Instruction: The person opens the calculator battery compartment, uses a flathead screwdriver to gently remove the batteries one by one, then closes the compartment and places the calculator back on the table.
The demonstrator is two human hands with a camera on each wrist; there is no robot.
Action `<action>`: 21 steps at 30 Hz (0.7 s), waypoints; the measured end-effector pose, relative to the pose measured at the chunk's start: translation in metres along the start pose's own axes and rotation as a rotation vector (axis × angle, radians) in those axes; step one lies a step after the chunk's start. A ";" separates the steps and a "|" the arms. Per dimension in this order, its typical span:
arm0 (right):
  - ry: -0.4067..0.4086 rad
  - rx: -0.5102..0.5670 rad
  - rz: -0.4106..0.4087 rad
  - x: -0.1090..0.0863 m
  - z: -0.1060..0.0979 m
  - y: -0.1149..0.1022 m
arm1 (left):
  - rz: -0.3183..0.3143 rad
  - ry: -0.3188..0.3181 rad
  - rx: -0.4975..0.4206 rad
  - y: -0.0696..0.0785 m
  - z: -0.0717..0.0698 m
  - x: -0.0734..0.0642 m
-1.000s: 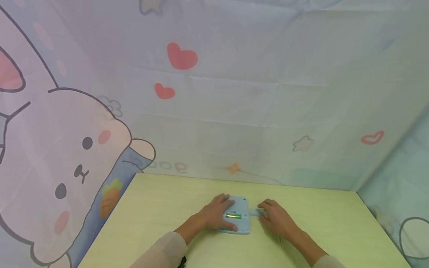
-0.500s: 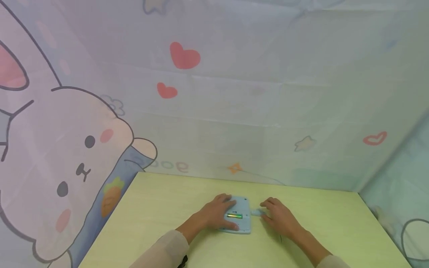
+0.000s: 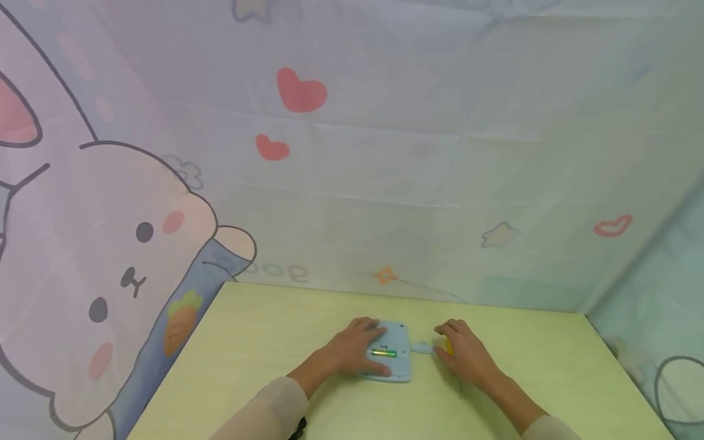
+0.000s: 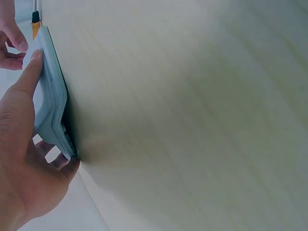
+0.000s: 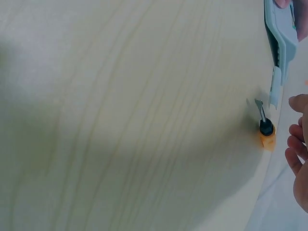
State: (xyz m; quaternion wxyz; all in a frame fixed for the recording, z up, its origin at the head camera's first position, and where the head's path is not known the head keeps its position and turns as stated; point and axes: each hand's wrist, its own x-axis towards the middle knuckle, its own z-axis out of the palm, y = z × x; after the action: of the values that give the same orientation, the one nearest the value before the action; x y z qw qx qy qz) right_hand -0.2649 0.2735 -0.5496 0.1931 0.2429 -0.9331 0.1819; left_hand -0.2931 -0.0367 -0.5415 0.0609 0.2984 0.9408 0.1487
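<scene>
A light blue calculator point(image 3: 397, 336) lies face down on the table, a green-and-gold battery point(image 3: 384, 353) in its uncovered slot. My left hand point(image 3: 352, 349) grips it across the back, thumb on the near side and fingers at the far edge. Just right of it is the small light blue battery cover point(image 3: 422, 348), flat on the table. Beyond that hovers my right hand point(image 3: 467, 355), its fingers loosely bent around nothing. A screwdriver with an orange-yellow handle point(image 5: 267, 138) lies beneath this hand; in the head view the palm hides most of it.
The pale yellow table point(image 3: 275, 324) meets a printed cloth backdrop point(image 3: 385, 183) at its far edge. Beyond its right edge hangs a dark cable loop point(image 3: 682, 360). Something small and black point(image 3: 299, 428) shows beside the left sleeve.
My right hand has drawn a little to the right, away from the battery cover, which stays on the table. The yellow screwdriver handle now shows under it. My left hand has kept its place.
</scene>
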 end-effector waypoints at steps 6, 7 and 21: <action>-0.026 0.008 0.043 -0.002 -0.001 0.006 | 0.006 -0.003 -0.010 -0.002 0.000 0.000; -0.028 0.007 0.048 -0.003 -0.001 0.008 | 0.007 -0.004 -0.013 -0.002 0.001 0.000; -0.096 0.064 0.198 -0.010 -0.011 0.018 | -0.003 -0.003 -0.020 -0.001 0.000 0.001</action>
State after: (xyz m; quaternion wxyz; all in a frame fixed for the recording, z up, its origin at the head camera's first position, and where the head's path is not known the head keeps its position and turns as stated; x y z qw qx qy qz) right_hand -0.2634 0.2963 -0.5490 0.1212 0.1639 -0.9544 0.2181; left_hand -0.2947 -0.0372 -0.5423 0.0657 0.2965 0.9397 0.1574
